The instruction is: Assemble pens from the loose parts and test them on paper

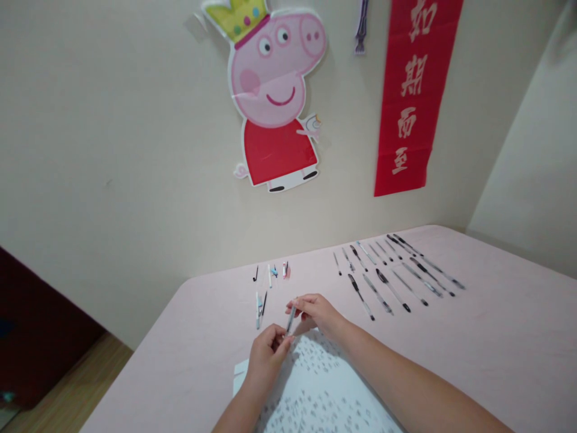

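Both my hands meet over the near middle of the pink table (473, 349). My left hand (267, 350) is closed on the lower end of a slim pen (291, 319), and my right hand (316, 313) pinches its upper end. Under my forearms lies a white sheet covered in small printed marks (315, 391). Just left of my hands lie two loose pen parts (260, 308), and a few more small pen parts (270, 273) sit farther back.
Several pens (396, 270) lie in rows on the far right of the table. The table's left edge drops to a wooden floor (67, 391). A cartoon pig cutout (274, 96) and a red banner (415, 96) hang on the wall.
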The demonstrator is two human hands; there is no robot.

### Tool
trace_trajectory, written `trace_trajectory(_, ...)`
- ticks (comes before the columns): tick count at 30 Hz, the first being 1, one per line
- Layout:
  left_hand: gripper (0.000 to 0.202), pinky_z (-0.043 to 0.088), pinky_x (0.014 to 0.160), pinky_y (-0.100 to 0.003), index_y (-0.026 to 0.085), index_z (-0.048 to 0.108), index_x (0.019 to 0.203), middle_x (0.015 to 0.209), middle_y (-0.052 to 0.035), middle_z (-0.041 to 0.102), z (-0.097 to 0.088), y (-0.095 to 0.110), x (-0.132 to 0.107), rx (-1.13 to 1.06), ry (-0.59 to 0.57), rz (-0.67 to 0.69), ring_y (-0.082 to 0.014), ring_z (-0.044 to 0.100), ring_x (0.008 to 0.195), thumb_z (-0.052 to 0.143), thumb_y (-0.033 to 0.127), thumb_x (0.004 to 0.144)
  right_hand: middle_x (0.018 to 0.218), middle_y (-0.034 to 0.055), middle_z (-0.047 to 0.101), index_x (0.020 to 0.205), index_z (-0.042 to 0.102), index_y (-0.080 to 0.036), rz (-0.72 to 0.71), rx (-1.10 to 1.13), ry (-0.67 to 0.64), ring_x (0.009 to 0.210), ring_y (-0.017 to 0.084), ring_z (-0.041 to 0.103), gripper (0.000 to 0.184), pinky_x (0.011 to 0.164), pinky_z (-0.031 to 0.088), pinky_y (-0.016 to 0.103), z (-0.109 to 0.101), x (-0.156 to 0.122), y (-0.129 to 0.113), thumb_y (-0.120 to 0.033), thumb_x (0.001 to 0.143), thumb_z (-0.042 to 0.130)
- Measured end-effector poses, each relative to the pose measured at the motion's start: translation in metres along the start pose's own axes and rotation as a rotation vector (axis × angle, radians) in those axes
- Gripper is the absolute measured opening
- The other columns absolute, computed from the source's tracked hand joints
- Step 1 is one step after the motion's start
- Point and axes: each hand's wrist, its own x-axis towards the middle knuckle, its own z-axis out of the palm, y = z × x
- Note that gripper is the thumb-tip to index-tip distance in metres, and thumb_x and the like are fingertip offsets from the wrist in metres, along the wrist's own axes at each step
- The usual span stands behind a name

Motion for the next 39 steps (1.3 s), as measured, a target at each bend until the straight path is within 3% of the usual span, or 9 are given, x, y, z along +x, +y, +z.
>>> trace_trajectory(9, 0.017, 0.030, 0.051, -0.023, 0.019, 0.059, 0.068, 0.054, 0.0044, 0.050, -0.003, 0.002, -0.004, 0.198, 0.058, 0.069, -0.0129, 0.045, 0.051, 0.059, 0.034, 0.076, 0.075, 0.0079, 0.070, 0.073, 0.073, -0.014, 0.006, -0.029, 0.024, 0.060, 0.011, 0.054, 0.034, 0.055, 0.037, 0.024, 0.004, -0.003, -0.006, -0.047, 0.067, 0.067)
trace_trajectory(13, 0.020, 0.029, 0.050, -0.023, 0.019, 0.058, 0.067, 0.052, 0.0045, 0.049, -0.002, 0.004, -0.004, 0.141, 0.030, 0.060, -0.0125, 0.044, 0.050, 0.057, 0.036, 0.077, 0.080, 0.0093, 0.070, 0.075, 0.071, -0.013, -0.010, -0.033, 0.033, 0.061, 0.012, 0.054, 0.036, 0.055, 0.038, 0.023, 0.003, 0.000, 0.001, -0.049, 0.069, 0.066)
trace_trajectory(16, 0.023, 0.030, 0.049, -0.023, 0.018, 0.058, 0.066, 0.051, 0.0043, 0.049, -0.001, 0.001, -0.002, 0.023, 0.015, 0.024, -0.0125, 0.044, 0.049, 0.055, 0.038, 0.078, 0.073, 0.0077, 0.066, 0.080, 0.069, -0.013, -0.039, -0.096, 0.061, 0.057, 0.012, 0.053, 0.042, 0.052, 0.038, 0.023, 0.002, 0.004, 0.010, -0.053, 0.075, 0.057)
trace_trajectory(19, 0.025, 0.033, 0.050, -0.023, 0.018, 0.058, 0.068, 0.052, 0.0041, 0.050, -0.001, -0.003, 0.001, -0.059, 0.052, -0.023, -0.0132, 0.045, 0.051, 0.053, 0.041, 0.078, 0.072, 0.0059, 0.063, 0.096, 0.065, -0.013, -0.119, -0.240, 0.104, 0.057, 0.012, 0.054, 0.041, 0.050, 0.040, 0.023, 0.001, 0.002, 0.014, -0.048, 0.085, 0.046)
trace_trajectory(22, 0.026, 0.035, 0.052, -0.024, 0.019, 0.058, 0.069, 0.052, 0.0043, 0.050, -0.002, -0.004, 0.003, -0.088, 0.088, -0.058, -0.0135, 0.047, 0.051, 0.052, 0.041, 0.079, 0.094, 0.0077, 0.063, 0.113, 0.058, -0.018, -0.312, -0.508, 0.122, 0.067, 0.013, 0.056, 0.032, 0.058, 0.045, 0.025, 0.001, -0.005, 0.011, -0.030, 0.086, 0.047)
trace_trajectory(27, 0.028, 0.037, 0.054, -0.024, 0.019, 0.057, 0.067, 0.054, 0.0032, 0.052, -0.004, 0.002, 0.003, -0.121, 0.092, -0.065, -0.0138, 0.048, 0.053, 0.051, 0.042, 0.081, 0.099, 0.0051, 0.062, 0.132, 0.046, -0.024, -0.551, -0.941, -0.076, 0.081, 0.015, 0.057, 0.054, 0.077, 0.045, 0.028, 0.003, -0.016, 0.004, -0.007, 0.080, 0.045)
trace_trajectory(32, 0.032, 0.038, 0.054, -0.024, 0.018, 0.058, 0.067, 0.055, 0.0020, 0.053, -0.003, 0.003, 0.001, -0.124, -0.026, -0.011, -0.0145, 0.049, 0.055, 0.052, 0.047, 0.080, 0.098, 0.0073, 0.063, 0.135, 0.044, -0.021, -0.545, -1.074, -0.153, 0.085, 0.018, 0.058, 0.058, 0.077, 0.045, 0.029, 0.003, -0.016, 0.006, -0.006, 0.079, 0.044)
trace_trajectory(39, 0.046, 0.035, 0.050, -0.024, 0.017, 0.059, 0.066, 0.054, 0.0017, 0.051, -0.003, -0.002, -0.001, -0.158, -0.033, -0.044, -0.0125, 0.046, 0.051, 0.041, 0.056, 0.085, 0.095, 0.0054, 0.069, 0.118, 0.060, -0.022, -0.465, -0.965, -0.052, 0.077, 0.017, 0.061, 0.045, 0.076, 0.044, 0.027, 0.001, -0.012, 0.013, -0.011, 0.076, 0.049)
